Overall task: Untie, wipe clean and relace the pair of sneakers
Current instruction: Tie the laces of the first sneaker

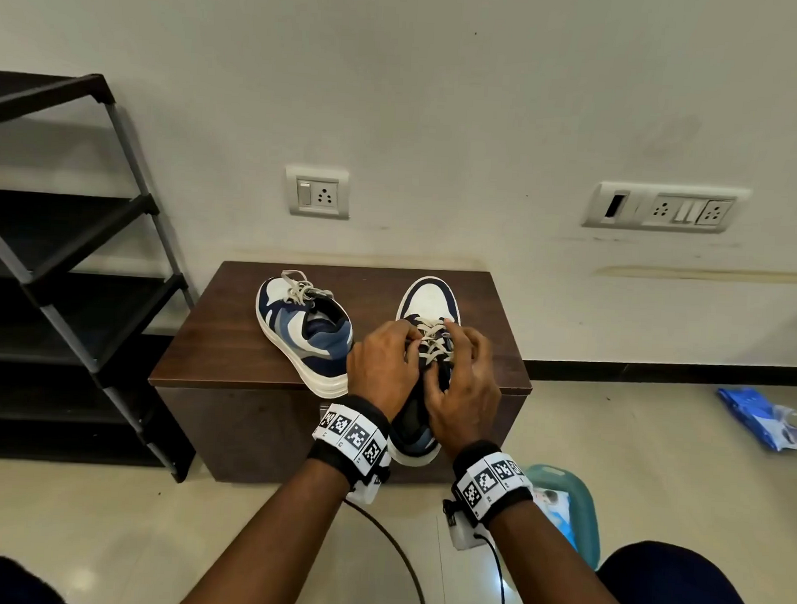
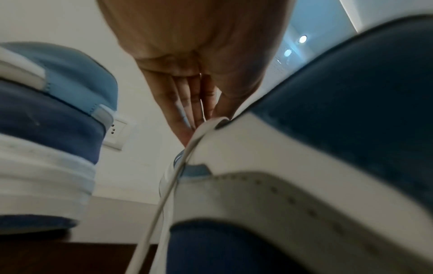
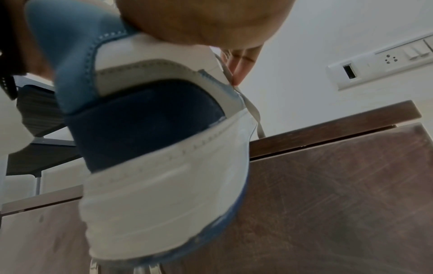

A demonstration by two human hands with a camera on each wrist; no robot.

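The near sneaker point(image 1: 426, 312) lies toe toward the wall on the dark wood-grain cabinet top point(image 1: 228, 334), its heel overhanging the front edge. The left hand point(image 1: 379, 365) and the right hand point(image 1: 468, 384) flank its lacing zone, one on each side. The left fingers point(image 2: 185, 103) extend nearly straight alongside the upper, with a flat beige lace point(image 2: 168, 185) running down beside them; whether they pinch it cannot be determined. The right fingertips point(image 3: 241, 72) pinch the other lace end point(image 3: 254, 115) at the eyelet row. The upper combines a white smooth toe panel, navy and light blue suede-like panels and grey stitched trim over a thick white ribbed sole. The second sneaker point(image 1: 303, 329), same construction, rests just left of the left hand, laces bunched loosely on its tongue.
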